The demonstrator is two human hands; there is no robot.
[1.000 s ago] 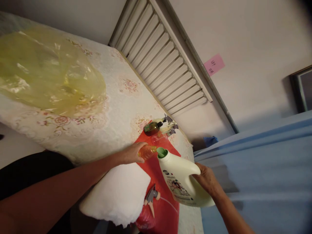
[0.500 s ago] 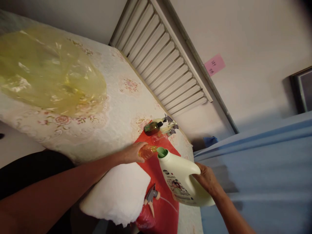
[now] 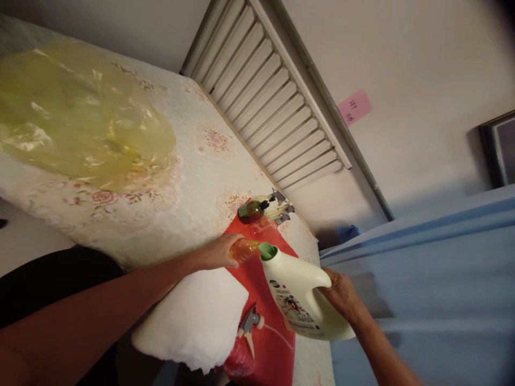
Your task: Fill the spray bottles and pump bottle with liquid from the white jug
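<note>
My left hand [image 3: 220,252] is closed around a clear bottle [image 3: 243,250] of orange-yellow liquid, its neck pointing right. Against that neck sits the green spout [image 3: 267,251] of a large pale-green jug [image 3: 300,297]. Fingers of my right hand [image 3: 340,294] wrap the jug's handle, and the jug is tilted toward the bottle. Whether liquid is flowing between them I cannot tell. Below, a grey and tan spray trigger head [image 3: 251,323] with a clear dip tube lies on the red cloth [image 3: 277,343]. A white padded bundle [image 3: 197,321] is under my left forearm.
Beyond the hands stand a dark pump bottle [image 3: 251,211] and more spray bottles [image 3: 279,212]. A yellow plastic bag [image 3: 84,118] covers the left of the floral tablecloth [image 3: 189,198]. A radiator [image 3: 273,102] runs along the back wall; a blue curtain [image 3: 434,289] hangs at right.
</note>
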